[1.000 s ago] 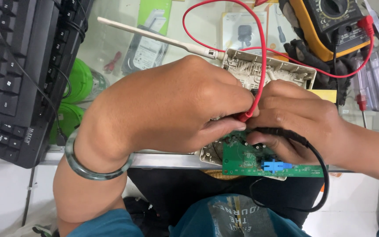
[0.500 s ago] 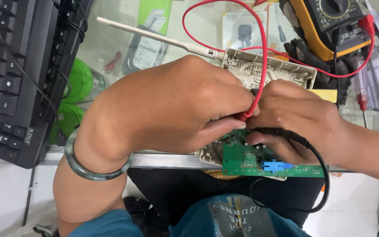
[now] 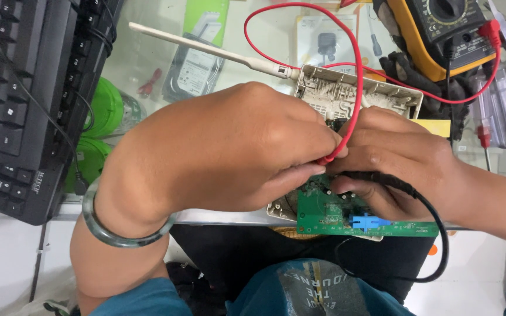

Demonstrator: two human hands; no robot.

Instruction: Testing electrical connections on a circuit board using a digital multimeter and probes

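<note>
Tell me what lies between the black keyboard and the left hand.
In the head view, two green round lids lie between the keyboard and the left hand, under the glass top.

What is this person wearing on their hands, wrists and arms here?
Both hands are bare, no gloves. The left hand has a smooth, round grey-green bangle on its wrist; a blue sleeve edge shows higher up. The right hand and forearm show no jewellery or sleeve.
</note>
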